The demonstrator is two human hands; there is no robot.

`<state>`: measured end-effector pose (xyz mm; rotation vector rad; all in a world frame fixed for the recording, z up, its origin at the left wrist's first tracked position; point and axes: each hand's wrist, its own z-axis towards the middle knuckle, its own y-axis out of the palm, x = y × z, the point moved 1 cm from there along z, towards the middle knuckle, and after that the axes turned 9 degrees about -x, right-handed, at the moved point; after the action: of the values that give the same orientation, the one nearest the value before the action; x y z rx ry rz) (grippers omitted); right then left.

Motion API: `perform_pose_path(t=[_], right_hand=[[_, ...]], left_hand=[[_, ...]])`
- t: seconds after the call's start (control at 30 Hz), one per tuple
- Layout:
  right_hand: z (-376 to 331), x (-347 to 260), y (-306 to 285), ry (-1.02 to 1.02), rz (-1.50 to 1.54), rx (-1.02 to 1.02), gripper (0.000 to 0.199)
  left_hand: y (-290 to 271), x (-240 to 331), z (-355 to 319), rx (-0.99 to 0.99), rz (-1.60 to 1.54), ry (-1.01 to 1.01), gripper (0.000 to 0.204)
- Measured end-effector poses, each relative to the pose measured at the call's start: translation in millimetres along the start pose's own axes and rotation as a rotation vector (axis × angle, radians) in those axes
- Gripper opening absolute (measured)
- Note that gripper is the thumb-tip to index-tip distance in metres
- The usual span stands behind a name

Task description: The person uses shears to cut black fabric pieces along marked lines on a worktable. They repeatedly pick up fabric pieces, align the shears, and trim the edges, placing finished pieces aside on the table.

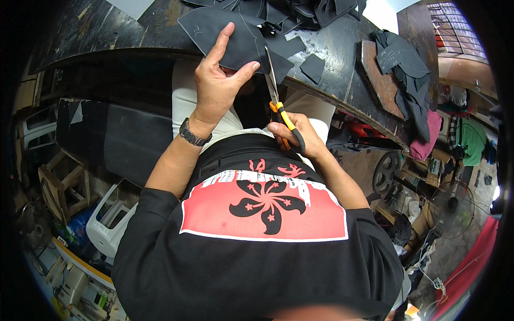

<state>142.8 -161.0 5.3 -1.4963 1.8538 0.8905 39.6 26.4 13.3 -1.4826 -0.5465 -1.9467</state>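
**Yellow-and-black scissors (289,124) beside the edge of a black sheet (230,40)**

Held in the right hand (304,134): the scissors, blades pointing away from the body and toward the dark table (340,69). Fingers curled closed around the handles, thumb along their left side (remaining fingers partly hidden). Held in the left hand (217,88), just left of the scissors: the black sheet, marked with thin pale lines. Left hand partly spread, with thumb and forefinger stretched over the upper face and the other fingers largely out of sight beneath. Right edge of the sheet next to the blades (impossible to tell whether between them). On the left wrist, left of the scissors: a dark watch (194,135).

Just right of the blades, on the table: a small black scrap (313,68). Beyond the scissors: a loose pile of black pieces (300,13). Farther right of the scissors: a brown board (377,80), partly covered by draped black cutouts (404,59) with pale writing. Nearer the body than the scissors: a black shirt (241,273) with a red-and-white print. Well left of the scissors: a wooden frame (64,184) and a white plastic stool (110,222). Well right of them: a pink cloth (426,134), a green cloth (472,142) and a black wheel (385,172).
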Motion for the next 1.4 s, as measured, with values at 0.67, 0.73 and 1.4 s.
perform_pose_path(t=[0.67,0.73,1.4], right_hand=[[-6.8,-1.9,0.1,0.027,-0.032,0.007,0.038],[-7.5,-3.4,0.3,0.044,-0.034,0.018,0.039],[3.6,-6.3,0.3,-0.044,0.053,0.030,0.040]], left_hand=[[-2.7,-0.3,0.3,-0.036,0.011,0.010,0.070],[-2.8,-1.0,0.3,-0.035,0.023,0.017,0.070],[9.3,-4.1,-5.1,-0.038,-0.043,0.007,0.076]])
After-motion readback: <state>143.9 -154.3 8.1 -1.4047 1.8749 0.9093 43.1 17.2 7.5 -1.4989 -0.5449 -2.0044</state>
